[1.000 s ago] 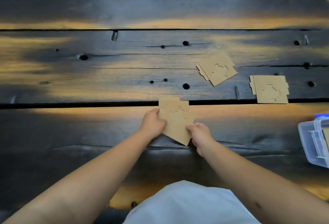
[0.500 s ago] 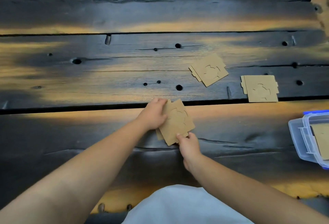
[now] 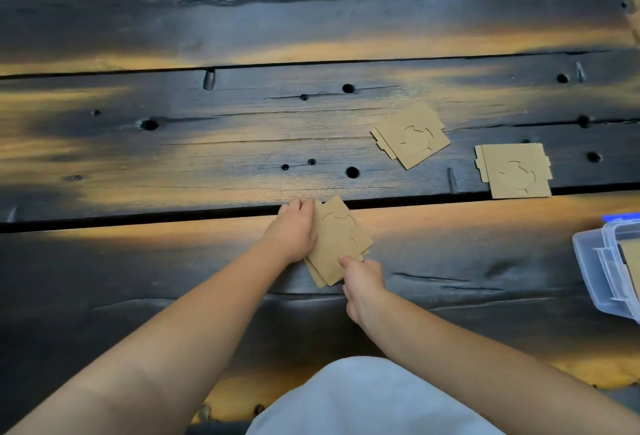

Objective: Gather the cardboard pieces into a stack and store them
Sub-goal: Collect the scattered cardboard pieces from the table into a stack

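- The left hand (image 3: 292, 232) is gripping the far-left side of a small stack of tan die-cut cardboard pieces (image 3: 337, 240), fingers curled over its edge.
- The right hand (image 3: 362, 277) is pinching the stack's near corner between thumb and fingertips.
- Over the last second the stack has been turning from loosely fanned to more squared, though lower pieces are still peeking out at the near-left edge; the gathering looks to be only partly done.
- The stack is sitting on the dark wooden plank tabletop (image 3: 173, 279), just near of a long gap between planks.
- Two more tan cardboard groups are lying uncollected, far and right: one tilted (image 3: 410, 135), one squarer (image 3: 514, 171).
- A clear plastic storage box with a blue rim (image 3: 602, 268) is waiting at the right edge, with open tabletop between it and the stack.
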Tool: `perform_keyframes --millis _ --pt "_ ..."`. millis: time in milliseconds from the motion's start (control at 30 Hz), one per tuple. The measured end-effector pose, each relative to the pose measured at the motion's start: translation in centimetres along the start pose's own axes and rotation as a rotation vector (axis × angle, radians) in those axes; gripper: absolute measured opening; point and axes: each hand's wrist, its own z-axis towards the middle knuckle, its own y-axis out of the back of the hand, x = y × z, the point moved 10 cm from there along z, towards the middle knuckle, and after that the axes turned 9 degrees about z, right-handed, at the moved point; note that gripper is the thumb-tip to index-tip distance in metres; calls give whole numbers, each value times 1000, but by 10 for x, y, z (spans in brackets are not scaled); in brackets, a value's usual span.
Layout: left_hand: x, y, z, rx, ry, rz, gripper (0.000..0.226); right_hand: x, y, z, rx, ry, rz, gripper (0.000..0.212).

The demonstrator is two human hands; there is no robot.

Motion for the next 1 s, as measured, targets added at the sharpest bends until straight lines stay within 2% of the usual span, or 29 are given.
perform_keyframes --millis 100,233,333,500,667,933,1000 --pt "5 -6 -6 2 26 -4 71 12 10 2 0 111 -111 22" --pt "8 -21 -25 46 117 -156 78 18 29 3 1 179 -281 11" --pt "2 -31 -45 32 158 -312 66 41 43 0 -23 334 -475 12" --pt "-15 -44 -65 4 232 -510 37 75 63 -5 78 510 -659 9" --pt "-64 -42 -62 -4 201 -624 20 104 109 -6 90 552 -574 10" --pt "-165 -38 -37 5 142 -753 30 155 198 14 48 497 -445 20" --pt "-187 -36 -29 -2 144 -789 26 170 214 25 69 478 -407 19"
